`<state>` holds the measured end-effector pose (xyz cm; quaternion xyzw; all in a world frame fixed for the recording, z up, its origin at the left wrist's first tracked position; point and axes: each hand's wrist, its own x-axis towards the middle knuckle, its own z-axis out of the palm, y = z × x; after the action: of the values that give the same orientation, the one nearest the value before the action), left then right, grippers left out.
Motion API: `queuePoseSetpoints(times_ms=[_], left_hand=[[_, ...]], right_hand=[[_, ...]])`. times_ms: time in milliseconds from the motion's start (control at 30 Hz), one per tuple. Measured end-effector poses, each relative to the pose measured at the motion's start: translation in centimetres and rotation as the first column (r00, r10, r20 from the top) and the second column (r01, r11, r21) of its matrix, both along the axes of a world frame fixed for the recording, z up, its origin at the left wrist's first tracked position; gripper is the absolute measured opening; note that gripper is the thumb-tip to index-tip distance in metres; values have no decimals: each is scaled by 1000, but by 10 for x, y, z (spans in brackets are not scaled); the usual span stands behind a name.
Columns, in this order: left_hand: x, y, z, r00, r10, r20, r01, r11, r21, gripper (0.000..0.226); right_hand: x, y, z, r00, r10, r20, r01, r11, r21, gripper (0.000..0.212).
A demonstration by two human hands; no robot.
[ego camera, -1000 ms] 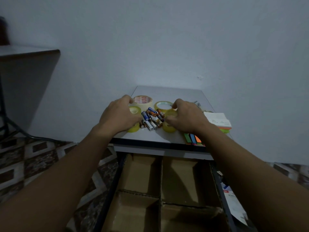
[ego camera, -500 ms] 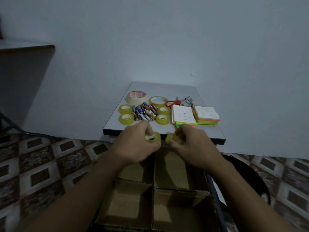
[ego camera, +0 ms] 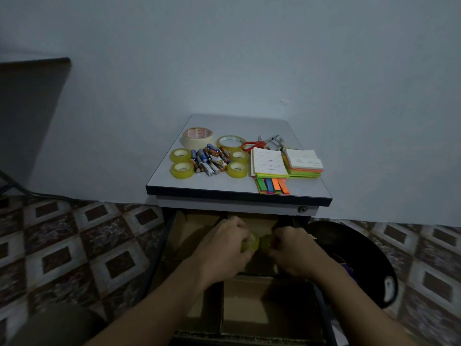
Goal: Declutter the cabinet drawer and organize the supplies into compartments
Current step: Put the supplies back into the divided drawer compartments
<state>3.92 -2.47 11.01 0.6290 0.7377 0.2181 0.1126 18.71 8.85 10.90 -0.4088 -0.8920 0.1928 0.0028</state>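
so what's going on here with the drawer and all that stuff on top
A person is sorting supplies into an open drawer split by cardboard dividers. The left hand grips one small clear tape roll and the right hand grips another small roll, side by side over the drawer's rear part. On the cabinet top lie four more small tape rolls, a masking tape roll, a larger clear tape roll, a pile of batteries, red-handled scissors and sticky notes.

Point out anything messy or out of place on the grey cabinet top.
Only the small cylindrical batteries: they lie in a loose, criss-crossed heap between the small yellow tape rolls, which sit flat in tidy pairs. Nothing looks spilled.
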Motion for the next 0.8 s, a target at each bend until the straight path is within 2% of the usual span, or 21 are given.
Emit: queuePoseSetpoints(times_ms=[133,233,600,800], left_hand=[[1,18,-17,986,4,-164,-3,1000,2,24],[-1,34,-22,962,24,-271,-45,996,-71,23],[-12,78,-43,924,3,-383,-126,947,-295,14],[-13,82,-49,845,-46,-533,-171,921,-351,25]], right_hand=[[-4,12,-11,998,14,58,-13,1000,-16,15],[-10,22,-14,995,28,93,-28,1000,1,20],[-37,45,-34,985,28,171,-37,998,49,22],[-41,40,-42,970,10,242,-42,991,125,29]])
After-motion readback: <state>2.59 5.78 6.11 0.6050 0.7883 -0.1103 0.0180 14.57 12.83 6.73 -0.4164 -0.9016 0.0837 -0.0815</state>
